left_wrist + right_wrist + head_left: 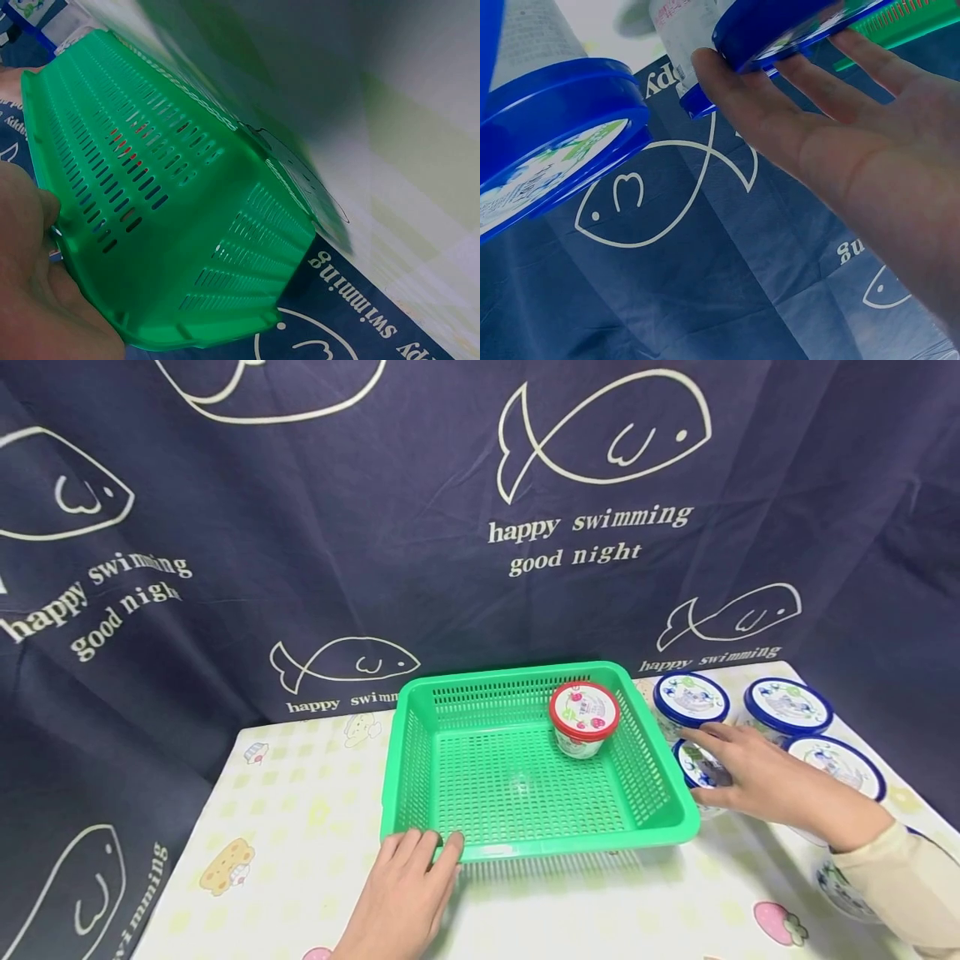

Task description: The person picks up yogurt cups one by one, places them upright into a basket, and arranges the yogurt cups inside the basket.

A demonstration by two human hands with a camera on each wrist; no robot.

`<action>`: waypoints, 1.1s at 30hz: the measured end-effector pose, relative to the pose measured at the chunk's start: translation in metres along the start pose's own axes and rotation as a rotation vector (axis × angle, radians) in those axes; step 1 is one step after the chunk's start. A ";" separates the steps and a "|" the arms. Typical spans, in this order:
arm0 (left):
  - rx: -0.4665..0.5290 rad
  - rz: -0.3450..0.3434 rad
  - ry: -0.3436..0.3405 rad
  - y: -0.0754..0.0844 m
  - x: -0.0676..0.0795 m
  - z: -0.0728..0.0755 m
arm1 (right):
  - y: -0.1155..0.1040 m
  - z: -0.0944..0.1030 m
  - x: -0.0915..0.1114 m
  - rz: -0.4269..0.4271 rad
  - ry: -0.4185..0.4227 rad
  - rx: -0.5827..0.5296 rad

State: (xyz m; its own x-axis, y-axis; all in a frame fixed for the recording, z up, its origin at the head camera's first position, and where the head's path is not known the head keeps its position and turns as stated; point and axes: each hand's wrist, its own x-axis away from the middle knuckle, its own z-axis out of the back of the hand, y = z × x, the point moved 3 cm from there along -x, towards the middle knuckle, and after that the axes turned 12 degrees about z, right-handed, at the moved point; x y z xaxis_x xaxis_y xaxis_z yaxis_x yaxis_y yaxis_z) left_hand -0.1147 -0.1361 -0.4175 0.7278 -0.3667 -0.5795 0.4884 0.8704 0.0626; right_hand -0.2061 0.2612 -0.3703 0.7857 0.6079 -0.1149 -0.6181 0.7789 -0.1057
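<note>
A green plastic basket stands mid-table with a red-lidded cup in its back right corner. My left hand lies on the table with fingertips against the basket's front left rim; the left wrist view shows this hand beside the basket's outer wall. My right hand reaches over a blue-lidded cup just right of the basket. Its straight, spread fingers touch the edge of the blue lid.
Several more blue-lidded cups stand at the right, among them one at the back, one beside it and one nearer. The tablecloth has a pale cartoon print. A dark fish-print curtain hangs behind.
</note>
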 end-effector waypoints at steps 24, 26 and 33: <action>-0.008 0.004 -0.003 0.000 -0.001 0.001 | -0.002 0.009 0.002 0.016 0.052 0.032; -0.009 0.001 0.003 0.001 -0.001 0.001 | -0.003 0.013 0.002 0.002 0.067 0.039; 0.001 0.003 0.001 0.000 0.000 0.001 | -0.005 0.024 0.004 -0.063 0.117 0.036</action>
State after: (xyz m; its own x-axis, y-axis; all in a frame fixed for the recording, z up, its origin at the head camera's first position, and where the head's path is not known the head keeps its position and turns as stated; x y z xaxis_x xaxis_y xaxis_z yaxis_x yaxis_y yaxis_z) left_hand -0.1141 -0.1360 -0.4163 0.7286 -0.3638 -0.5803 0.4869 0.8710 0.0653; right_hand -0.1992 0.2639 -0.3462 0.8132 0.5374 -0.2234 -0.5648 0.8213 -0.0807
